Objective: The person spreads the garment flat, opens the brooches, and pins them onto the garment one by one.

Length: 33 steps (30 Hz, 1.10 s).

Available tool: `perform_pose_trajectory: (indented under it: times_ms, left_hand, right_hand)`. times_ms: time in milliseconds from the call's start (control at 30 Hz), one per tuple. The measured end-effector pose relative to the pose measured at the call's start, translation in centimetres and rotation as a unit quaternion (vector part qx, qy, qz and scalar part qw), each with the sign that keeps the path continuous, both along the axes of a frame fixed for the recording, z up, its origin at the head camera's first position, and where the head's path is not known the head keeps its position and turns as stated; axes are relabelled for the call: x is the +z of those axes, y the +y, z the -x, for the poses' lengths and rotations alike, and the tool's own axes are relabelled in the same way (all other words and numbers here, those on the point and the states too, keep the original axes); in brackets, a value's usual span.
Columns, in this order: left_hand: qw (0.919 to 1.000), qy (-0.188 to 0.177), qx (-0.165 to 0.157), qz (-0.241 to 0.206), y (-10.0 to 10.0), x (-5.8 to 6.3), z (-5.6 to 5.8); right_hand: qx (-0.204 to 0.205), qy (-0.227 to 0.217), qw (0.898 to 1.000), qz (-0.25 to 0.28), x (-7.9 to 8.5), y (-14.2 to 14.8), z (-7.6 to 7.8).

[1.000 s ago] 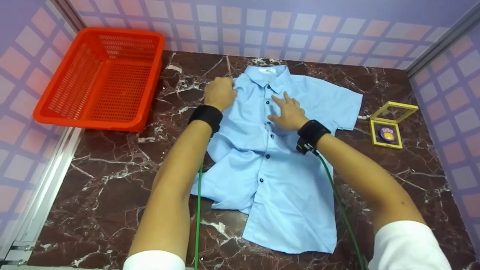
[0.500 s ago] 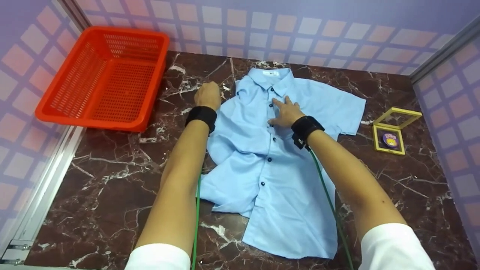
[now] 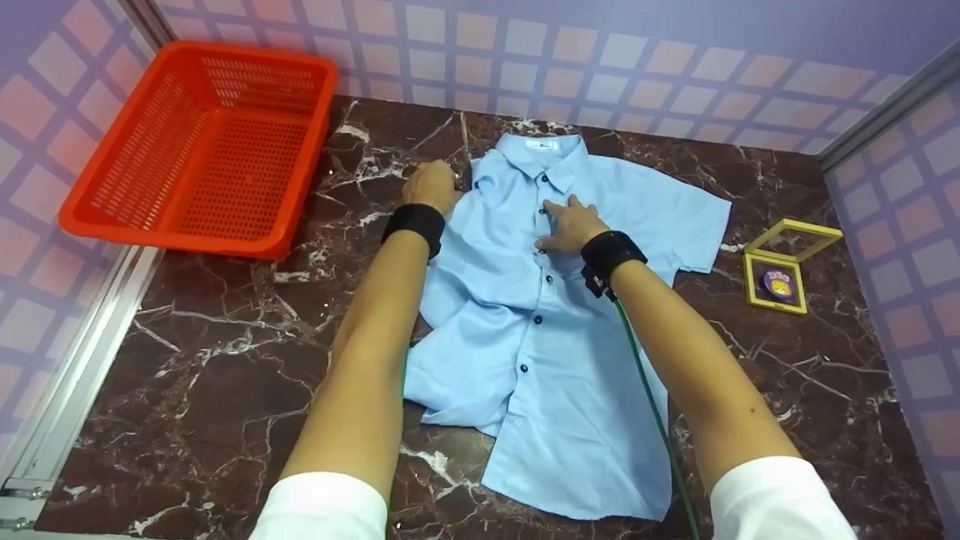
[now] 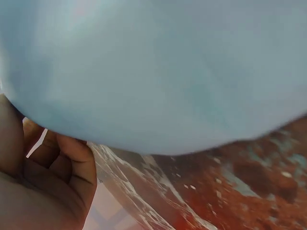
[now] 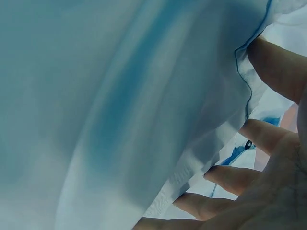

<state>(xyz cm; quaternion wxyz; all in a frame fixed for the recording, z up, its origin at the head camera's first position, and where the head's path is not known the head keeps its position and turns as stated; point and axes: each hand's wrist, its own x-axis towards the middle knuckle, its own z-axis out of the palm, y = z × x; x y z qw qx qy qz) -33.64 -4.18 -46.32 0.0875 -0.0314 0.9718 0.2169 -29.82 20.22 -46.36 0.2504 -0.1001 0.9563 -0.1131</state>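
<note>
A light blue short-sleeved shirt (image 3: 570, 420) lies front up, its dark buttons running down the middle. Its right-hand sleeve is spread out; the left-hand side is bunched and creased, with that sleeve not visible. My left hand (image 3: 431, 186) is at the shirt's upper left edge. In the left wrist view, its curled fingers (image 4: 76, 158) and thumb meet the fabric's edge, fingertips partly hidden by the cloth. My right hand (image 3: 574, 226) rests on the chest beside the button line, fingers spread. The right wrist view shows those fingers (image 5: 235, 179) extended against the cloth.
A red plastic basket (image 3: 300, 187) stands at the back left of the dark marbled table (image 3: 217, 420). At the right is an open yellow-framed case (image 3: 776, 281) with a round purple badge (image 3: 778, 284). Patterned walls (image 3: 622, 60) enclose the back and sides. Green cables (image 3: 651, 397) trail from the wrists.
My left hand has moved from the shirt's shoulder to the left, then slightly back right to its edge. My right hand has shifted slightly down the shirt front and stays on it.
</note>
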Motion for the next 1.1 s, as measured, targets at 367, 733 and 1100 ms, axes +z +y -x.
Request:
perform_pose_trajectory:
  times_ms: [367,733,1100]
  left_hand:
    - [0.9996,-0.001,0.007,-0.028,0.7,-0.2,0.7]
    - [0.9934,0.0,0.024,-0.113,0.1,0.8,1.8]
    - [0.972,-0.011,-0.012,-0.234,-0.5,0.8,2.1]
  right_hand:
    - [0.008,0.012,1.0,-0.013,0.5,-1.1,-0.5]
    - [0.02,0.019,0.999,-0.035,0.1,-0.5,0.1]
    - [0.014,0.014,0.999,-0.031,0.1,-0.3,-0.3]
